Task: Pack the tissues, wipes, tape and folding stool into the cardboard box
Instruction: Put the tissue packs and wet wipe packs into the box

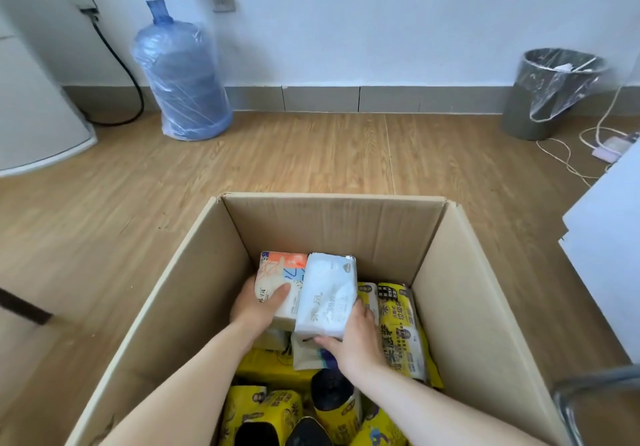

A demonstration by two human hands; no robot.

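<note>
An open cardboard box [332, 224] stands on the floor right in front of me. Both my arms reach down into it. My left hand [254, 307] grips a tissue pack with an orange and blue print [280, 272]. My right hand [353, 338] grips a white tissue pack [329, 293] right beside it. The two packs touch and sit near the box's far wall. Below them lie several yellow packs [401, 331] and black rolls in yellow wrap [334, 397]. No tape or folding stool can be made out.
A blue water jug with a pump [181, 78] stands by the wall at the back left. A grey bin with a clear liner [550, 92] is at the back right, cables and a power strip [609, 146] beside it. White furniture [609, 244] is at the right, a metal tube [588, 386] near.
</note>
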